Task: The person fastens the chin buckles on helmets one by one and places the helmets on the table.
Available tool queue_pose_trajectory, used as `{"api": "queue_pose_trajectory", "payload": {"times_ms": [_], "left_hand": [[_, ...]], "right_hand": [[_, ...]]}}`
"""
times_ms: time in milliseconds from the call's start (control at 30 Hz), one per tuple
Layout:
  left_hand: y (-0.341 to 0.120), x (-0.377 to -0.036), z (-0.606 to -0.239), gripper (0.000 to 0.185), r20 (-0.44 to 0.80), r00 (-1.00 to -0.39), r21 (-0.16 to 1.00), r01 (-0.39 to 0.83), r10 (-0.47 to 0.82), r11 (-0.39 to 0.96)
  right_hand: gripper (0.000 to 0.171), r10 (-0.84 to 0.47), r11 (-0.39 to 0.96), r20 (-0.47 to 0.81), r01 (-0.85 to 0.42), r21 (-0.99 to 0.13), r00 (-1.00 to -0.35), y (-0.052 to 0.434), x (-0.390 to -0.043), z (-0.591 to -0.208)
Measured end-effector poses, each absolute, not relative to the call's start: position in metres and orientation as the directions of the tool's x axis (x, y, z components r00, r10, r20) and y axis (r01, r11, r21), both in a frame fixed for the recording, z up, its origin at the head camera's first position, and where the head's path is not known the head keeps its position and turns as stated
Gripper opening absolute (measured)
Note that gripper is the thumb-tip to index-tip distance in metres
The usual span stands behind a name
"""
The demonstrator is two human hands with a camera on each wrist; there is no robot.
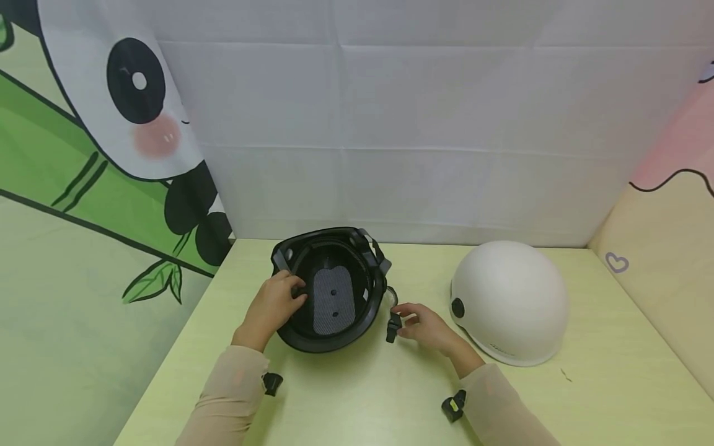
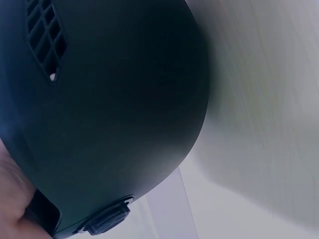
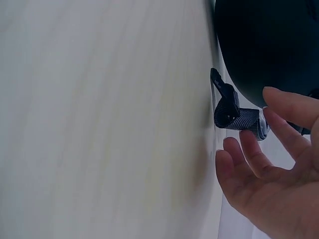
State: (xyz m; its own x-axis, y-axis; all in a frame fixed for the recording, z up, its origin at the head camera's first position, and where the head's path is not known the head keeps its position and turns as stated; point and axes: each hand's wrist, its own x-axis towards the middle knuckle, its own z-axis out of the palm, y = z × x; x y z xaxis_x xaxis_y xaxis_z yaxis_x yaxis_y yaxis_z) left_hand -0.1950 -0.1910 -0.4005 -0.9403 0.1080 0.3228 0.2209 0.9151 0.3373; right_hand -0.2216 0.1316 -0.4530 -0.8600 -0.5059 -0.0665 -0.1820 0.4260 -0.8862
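A black helmet [image 1: 333, 297] lies upside down on the table, its dark lining and ribbed grey pad facing up. My left hand [image 1: 273, 306] grips its left rim, fingers bent over the edge into the shell. In the left wrist view the smooth outer shell [image 2: 124, 109] with a grille vent fills much of the picture, and only part of the left hand [image 2: 12, 199] shows. From the helmet's right side hangs a chin strap with a black buckle [image 1: 393, 327]. My right hand [image 1: 426, 328] is at this strap [image 3: 246, 119], fingers spread and loosely bent, fingertips right at the webbing.
A white helmet [image 1: 510, 303] stands dome up to the right of my right hand. The pale yellow table [image 1: 357, 402] ends at a white sheet [image 1: 418, 124] behind. Printed cloth panels flank the table on the left and right.
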Motion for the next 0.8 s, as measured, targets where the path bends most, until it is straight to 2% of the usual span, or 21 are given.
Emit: {"api": "queue_pose_trajectory", "payload": {"times_ms": [433,800], "left_hand": [[-0.1921,-0.1921,-0.3954,0.028,0.252,-0.960,0.309,0.202,0.125,0.930],[-0.1920,-0.1936,-0.3933,0.019,0.223,-0.968,0.327,0.185,0.115,0.927]], "right_hand": [[0.041,-0.511,0.422,-0.067,-0.183,-0.888,-0.857,0.1324,-0.2215,-0.4552],[0.043,-0.508,0.427,-0.068,-0.183,-0.886,-0.859,0.1334,-0.2216,-0.4545]]}}
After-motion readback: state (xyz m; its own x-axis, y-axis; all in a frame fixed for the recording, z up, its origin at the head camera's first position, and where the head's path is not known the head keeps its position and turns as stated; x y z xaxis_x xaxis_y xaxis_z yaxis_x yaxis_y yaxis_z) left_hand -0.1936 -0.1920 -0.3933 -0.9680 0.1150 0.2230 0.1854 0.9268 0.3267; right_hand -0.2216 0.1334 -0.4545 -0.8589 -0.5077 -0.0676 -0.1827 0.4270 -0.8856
